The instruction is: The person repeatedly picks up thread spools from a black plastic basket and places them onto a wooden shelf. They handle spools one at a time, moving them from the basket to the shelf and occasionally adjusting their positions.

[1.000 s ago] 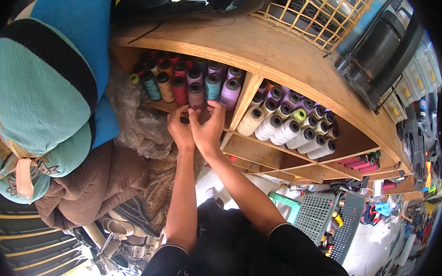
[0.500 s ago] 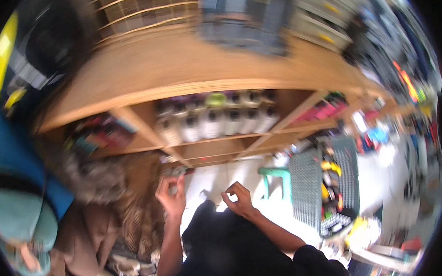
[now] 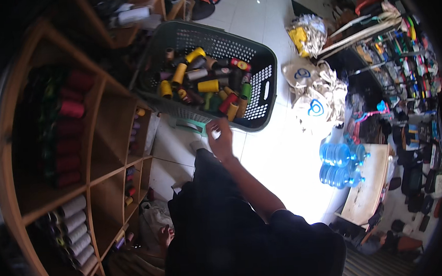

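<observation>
Beside the near edge of a dark green plastic basket (image 3: 265,54), my right hand (image 3: 221,142) is raised with its thumb and fingers curled into a ring. The ring shows a pale patch through it and no object. Inside the basket lie thread spools in yellow, red, green, brown and dark colours, among them a yellow spool (image 3: 208,86). Low on the left, close to my dark clothing, my left hand (image 3: 165,235) is small and shaded; its fingers are hard to make out. A green stool (image 3: 190,125) shows partly under the basket.
A wooden cubby shelf (image 3: 90,189) on the left holds red spools (image 3: 71,108) and white thread cones (image 3: 76,233). Pale cloth bags (image 3: 315,104), blue water bottles (image 3: 336,154) and a wooden bench (image 3: 373,184) stand to the right. A cluttered rack (image 3: 398,56) is farther off.
My view has swung right, from the shelf front to the basket, which now sits ahead. The shelf has moved to the left side. My left hand has dropped low beside my body.
</observation>
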A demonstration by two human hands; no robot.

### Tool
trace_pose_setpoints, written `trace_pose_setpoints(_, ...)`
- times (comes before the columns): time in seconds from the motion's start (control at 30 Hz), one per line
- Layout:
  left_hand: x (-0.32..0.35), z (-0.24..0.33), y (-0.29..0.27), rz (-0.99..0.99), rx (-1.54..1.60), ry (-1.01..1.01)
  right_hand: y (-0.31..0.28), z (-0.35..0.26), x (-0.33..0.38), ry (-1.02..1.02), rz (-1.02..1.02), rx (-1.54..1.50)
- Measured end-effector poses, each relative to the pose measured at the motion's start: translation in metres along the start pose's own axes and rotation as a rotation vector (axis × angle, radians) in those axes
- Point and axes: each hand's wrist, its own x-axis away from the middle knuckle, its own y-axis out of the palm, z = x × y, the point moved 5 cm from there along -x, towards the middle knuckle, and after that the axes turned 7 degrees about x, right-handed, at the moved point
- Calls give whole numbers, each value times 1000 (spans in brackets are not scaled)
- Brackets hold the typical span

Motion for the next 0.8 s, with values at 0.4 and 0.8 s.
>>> trace_pose_setpoints(0.4, 76, 131, 35, 117, -130, -21, 14, 267, -134, 170, -644, 865)
trace_pose_setpoints(0.8, 116, 115, 69, 130, -144, -144, 42, 217, -150, -12, -1130, 963)
